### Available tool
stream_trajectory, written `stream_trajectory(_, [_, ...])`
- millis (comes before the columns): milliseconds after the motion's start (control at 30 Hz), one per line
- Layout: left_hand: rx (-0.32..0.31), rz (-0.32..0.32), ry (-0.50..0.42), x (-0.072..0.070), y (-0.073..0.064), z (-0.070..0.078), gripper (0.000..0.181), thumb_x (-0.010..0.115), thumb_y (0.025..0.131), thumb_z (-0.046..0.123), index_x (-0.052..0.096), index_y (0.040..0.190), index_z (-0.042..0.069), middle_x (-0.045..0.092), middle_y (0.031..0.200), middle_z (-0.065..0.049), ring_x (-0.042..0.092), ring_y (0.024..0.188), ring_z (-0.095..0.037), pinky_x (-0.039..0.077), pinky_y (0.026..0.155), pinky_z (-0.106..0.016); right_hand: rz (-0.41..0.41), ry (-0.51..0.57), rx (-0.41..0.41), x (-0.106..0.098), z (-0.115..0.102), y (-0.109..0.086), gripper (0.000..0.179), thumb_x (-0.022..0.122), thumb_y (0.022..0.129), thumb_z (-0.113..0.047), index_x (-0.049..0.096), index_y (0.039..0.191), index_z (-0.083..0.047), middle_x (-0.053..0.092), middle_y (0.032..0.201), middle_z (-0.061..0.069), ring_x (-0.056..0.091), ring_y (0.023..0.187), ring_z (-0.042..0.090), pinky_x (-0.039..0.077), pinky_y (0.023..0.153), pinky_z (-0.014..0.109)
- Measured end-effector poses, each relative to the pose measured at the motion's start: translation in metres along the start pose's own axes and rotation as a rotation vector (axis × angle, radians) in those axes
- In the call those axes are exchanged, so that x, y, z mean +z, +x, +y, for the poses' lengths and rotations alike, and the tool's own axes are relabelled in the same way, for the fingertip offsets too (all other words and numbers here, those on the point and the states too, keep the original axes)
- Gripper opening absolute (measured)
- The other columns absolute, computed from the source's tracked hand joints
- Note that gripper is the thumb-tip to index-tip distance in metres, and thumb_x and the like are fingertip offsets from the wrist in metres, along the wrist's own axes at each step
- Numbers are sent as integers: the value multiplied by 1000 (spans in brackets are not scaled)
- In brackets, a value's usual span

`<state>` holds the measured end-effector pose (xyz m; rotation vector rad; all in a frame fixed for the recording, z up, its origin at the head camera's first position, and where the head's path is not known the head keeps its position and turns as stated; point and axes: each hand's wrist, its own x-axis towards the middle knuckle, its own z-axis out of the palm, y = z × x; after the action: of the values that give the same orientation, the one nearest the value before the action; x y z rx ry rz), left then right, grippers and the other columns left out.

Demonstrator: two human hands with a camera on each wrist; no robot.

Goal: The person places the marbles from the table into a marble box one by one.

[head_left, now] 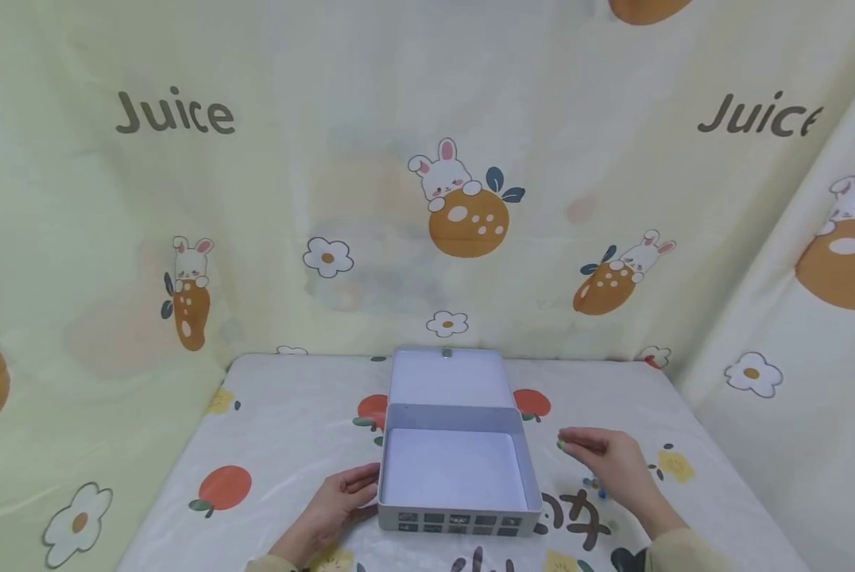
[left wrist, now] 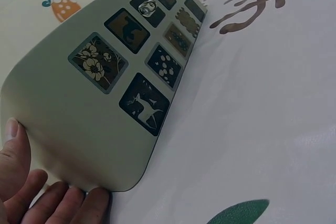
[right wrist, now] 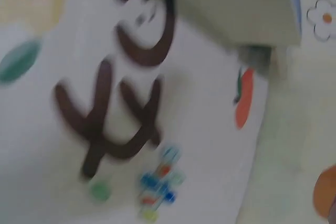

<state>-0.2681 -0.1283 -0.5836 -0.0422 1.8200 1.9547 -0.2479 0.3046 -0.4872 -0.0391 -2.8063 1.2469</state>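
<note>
A pale box [head_left: 459,469] stands on the table with its hinged lid [head_left: 447,377] raised back and its bare inside showing. Small square pictures [left wrist: 144,103] cover its front. My left hand [head_left: 338,500] rests against the left side of the box; in the left wrist view its thumb and fingertips [left wrist: 97,203] touch the wall and lower edge. To the right of the box, above the table, my right hand [head_left: 613,469] pinches a small greenish marble [head_left: 560,445], mostly hidden by the fingertips. Below that hand lies a cluster of small coloured marbles [right wrist: 160,184], blurred.
A white cloth [head_left: 292,429] printed with fruit and dark lettering covers the table. Behind it hangs a pale curtain [head_left: 370,119] with rabbits and flowers, and it continues along both sides. A single green marble [right wrist: 100,190] lies apart from the cluster.
</note>
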Motion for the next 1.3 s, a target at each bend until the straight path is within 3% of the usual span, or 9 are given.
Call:
stream_trajectory(167, [-10,3,0,3,3,-2,58,65,99,9,42,151,-7,51,151,-26,56,138,-37,61,102,-46,-20,19,-101,27,-34,19,23,75,92,-9,77,114,-3,78,113,13,76,102,25,67,84,31])
stream_trajectory(300, [-2,3,5,6,5,-3,58,64,100,9,42,150,-7,51,151,-27,54,139,-38,61,102,-46,-85,-33,-168,43,-52,32,21,75,90,-5,78,110,-2,79,109,11,76,100,24,67,84,34])
stream_trajectory(567, [8,-1,0,11,6,-3,57,63,100,6,42,150,-8,49,152,-28,52,140,-39,61,102,-46,-164,-134,-162,64,-71,44,22,78,88,-5,79,110,-6,79,106,5,75,99,21,67,86,39])
stream_trajectory(800, [-4,5,5,11,7,-2,57,64,99,7,43,150,-7,51,151,-26,53,139,-38,62,101,-45,-169,-133,-122,73,-77,45,24,79,87,-5,79,111,-9,79,106,3,75,99,20,67,89,40])
stream_trajectory(1067, [-5,23,6,8,6,-1,56,64,99,5,44,150,-7,53,149,-26,55,138,-38,62,100,-45,-162,-108,-133,69,-77,44,26,77,88,-3,79,113,-9,79,110,5,75,104,22,66,91,40])
stream_trajectory(1300, [25,23,2,1,2,-4,59,65,98,5,41,150,-9,49,151,-29,52,140,-40,61,103,-47,-148,-11,-164,53,-56,40,23,75,91,-5,77,113,-3,78,112,12,76,102,24,67,86,34])
